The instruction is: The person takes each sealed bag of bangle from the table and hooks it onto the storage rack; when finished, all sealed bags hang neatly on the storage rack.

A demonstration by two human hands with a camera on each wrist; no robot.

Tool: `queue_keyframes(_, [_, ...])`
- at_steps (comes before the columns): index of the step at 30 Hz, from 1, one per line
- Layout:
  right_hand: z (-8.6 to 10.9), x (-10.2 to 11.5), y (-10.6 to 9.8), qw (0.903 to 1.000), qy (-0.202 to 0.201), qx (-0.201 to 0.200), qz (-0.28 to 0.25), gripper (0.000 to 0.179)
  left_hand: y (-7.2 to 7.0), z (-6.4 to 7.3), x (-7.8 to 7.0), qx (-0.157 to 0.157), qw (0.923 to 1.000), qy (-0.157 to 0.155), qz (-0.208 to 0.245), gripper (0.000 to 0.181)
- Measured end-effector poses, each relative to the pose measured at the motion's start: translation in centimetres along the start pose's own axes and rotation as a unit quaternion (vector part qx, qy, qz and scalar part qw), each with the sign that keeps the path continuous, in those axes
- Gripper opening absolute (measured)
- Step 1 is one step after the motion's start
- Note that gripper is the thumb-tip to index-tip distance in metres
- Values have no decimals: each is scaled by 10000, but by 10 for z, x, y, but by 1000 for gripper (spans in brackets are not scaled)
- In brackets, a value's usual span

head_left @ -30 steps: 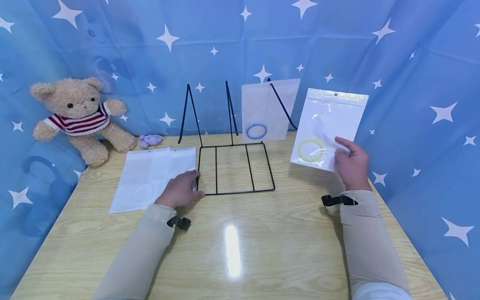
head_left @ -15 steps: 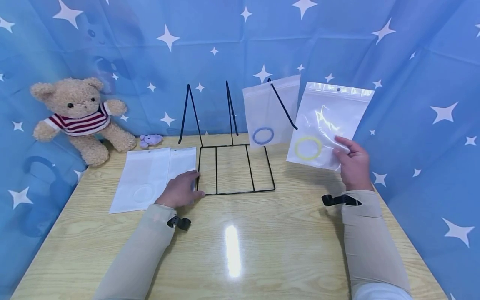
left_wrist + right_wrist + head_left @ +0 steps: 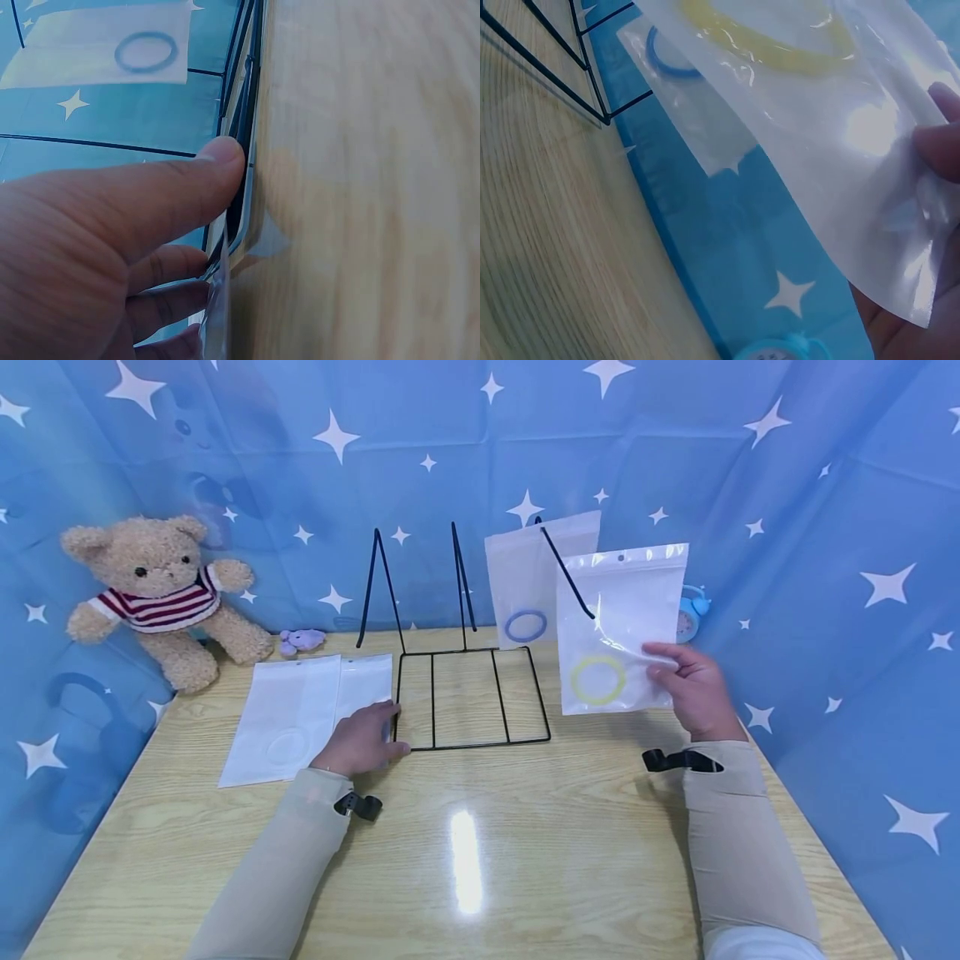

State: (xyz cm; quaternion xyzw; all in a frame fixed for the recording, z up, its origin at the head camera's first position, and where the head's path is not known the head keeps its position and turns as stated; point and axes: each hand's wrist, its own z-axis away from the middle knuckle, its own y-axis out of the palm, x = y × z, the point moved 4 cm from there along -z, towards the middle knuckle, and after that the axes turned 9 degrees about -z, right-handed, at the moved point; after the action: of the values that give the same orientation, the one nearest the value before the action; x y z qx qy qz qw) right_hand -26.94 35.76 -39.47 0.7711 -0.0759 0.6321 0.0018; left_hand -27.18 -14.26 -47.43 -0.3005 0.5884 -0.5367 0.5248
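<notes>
My right hand [image 3: 693, 689] pinches the lower right side of a clear zip bag [image 3: 637, 635] with a yellow ring [image 3: 597, 680] inside. Its punched hole faces up, to the right of the slanting prong [image 3: 567, 575], which overlaps the bag's left part. Behind it, a second zip bag [image 3: 517, 568] with a blue ring [image 3: 525, 626] hangs on that prong. My left hand [image 3: 360, 739] holds the front left corner of the black wire rack [image 3: 491, 746]; in the left wrist view the thumb [image 3: 221, 154] lies against the wire, fingers curled behind.
Two more zip bags lie left of the rack, the nearer one [image 3: 288, 718] with a pale ring inside. A teddy bear [image 3: 161, 597] and a small purple toy [image 3: 302, 641] sit at the back left. A blue alarm clock [image 3: 688, 617] stands behind the held bag. Two other prongs [image 3: 367, 585] rise from the rack.
My right hand has brought the yellow-ring bag left and lower, behind the prong tip, uncovering the blue clock. The hanging bag has tilted a little. My left hand has stayed put.
</notes>
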Motion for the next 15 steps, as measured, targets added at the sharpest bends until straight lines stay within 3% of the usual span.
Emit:
queue_keyframes(6, [4, 8, 9, 9951, -81, 566, 801, 34, -1, 0, -1, -1, 10000, 8, 21, 77])
queue_keyframes(15, [10, 16, 24, 9871, 6, 1535, 463, 31, -1, 1, -1, 0, 10000, -15, 14, 77])
